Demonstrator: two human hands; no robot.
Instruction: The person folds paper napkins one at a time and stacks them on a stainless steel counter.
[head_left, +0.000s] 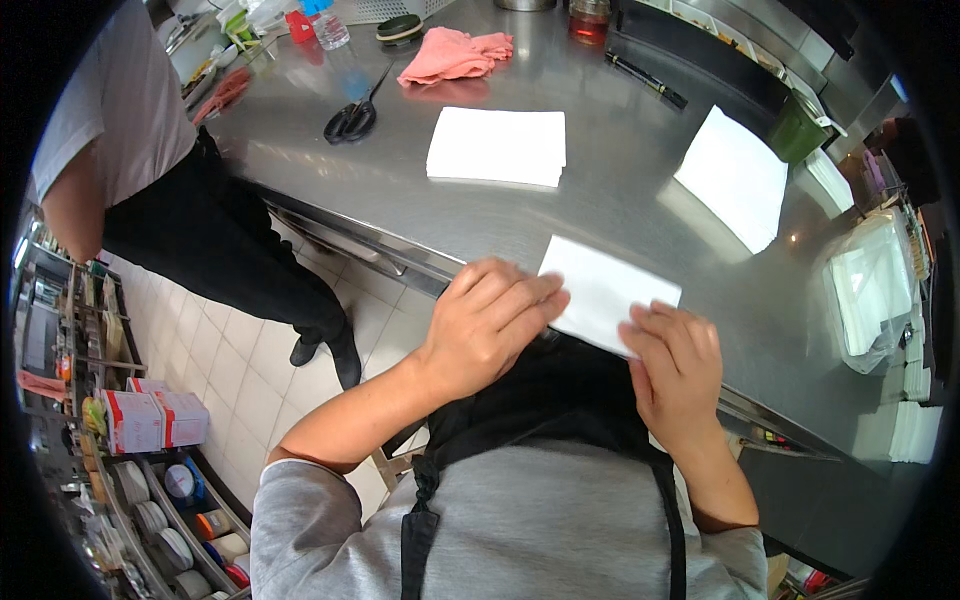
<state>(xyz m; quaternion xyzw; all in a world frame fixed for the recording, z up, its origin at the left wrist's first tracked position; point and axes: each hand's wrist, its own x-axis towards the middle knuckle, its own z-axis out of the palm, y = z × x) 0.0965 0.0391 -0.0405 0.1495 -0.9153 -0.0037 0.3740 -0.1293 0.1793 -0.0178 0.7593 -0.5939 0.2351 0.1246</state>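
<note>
A white folded paper napkin or sheet (604, 289) is at the front edge of the steel table, right before my body. My left hand (487, 326) has its fingertips on the napkin's left end. At the lower right corner, my right hand (675, 364) pinches it between thumb and fingers; both hands are slightly blurred. Beyond them lies a neat white stack of the same kind of sheets (496, 146). Another white stack (735, 180) rests at an angle farther right.
Black-handled scissors (351, 120), a pink cloth (454, 56) and a black pen (646, 79) lie toward the back. A green container (802, 127) and a plastic-bagged white pack (870, 285) are at right. Another person in black trousers (225, 232) stands at left by the table.
</note>
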